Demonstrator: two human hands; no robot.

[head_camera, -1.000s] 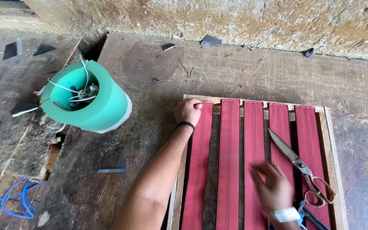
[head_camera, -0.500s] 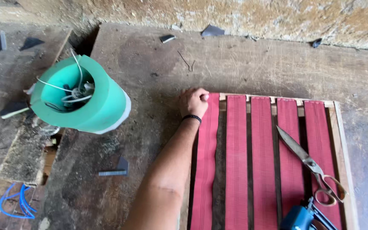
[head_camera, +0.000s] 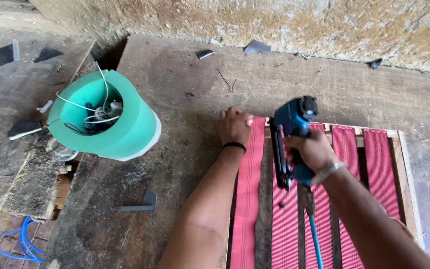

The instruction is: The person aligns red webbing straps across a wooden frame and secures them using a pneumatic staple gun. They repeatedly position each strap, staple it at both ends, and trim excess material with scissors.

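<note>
A wooden frame (head_camera: 404, 164) lies on the worn work surface with several red webbing straps (head_camera: 249, 199) stretched across it. My left hand (head_camera: 235, 127) presses down on the far end of the leftmost strap at the frame's corner. My right hand (head_camera: 310, 149) grips a blue pneumatic staple gun (head_camera: 292, 137), held upright over the second strap just right of my left hand. A blue air hose (head_camera: 315, 244) trails from the gun toward me.
A green bucket (head_camera: 125, 129) with wires and small parts stands at the left. A small dark metal bracket (head_camera: 145, 201) lies near it. Dark scraps (head_camera: 257, 47) sit by the rough back wall. Blue cord (head_camera: 21, 244) lies at lower left.
My right hand has picked up the blue staple gun and brought it up over the straps near my left hand. The scissors seen on the frame earlier are now out of view.
</note>
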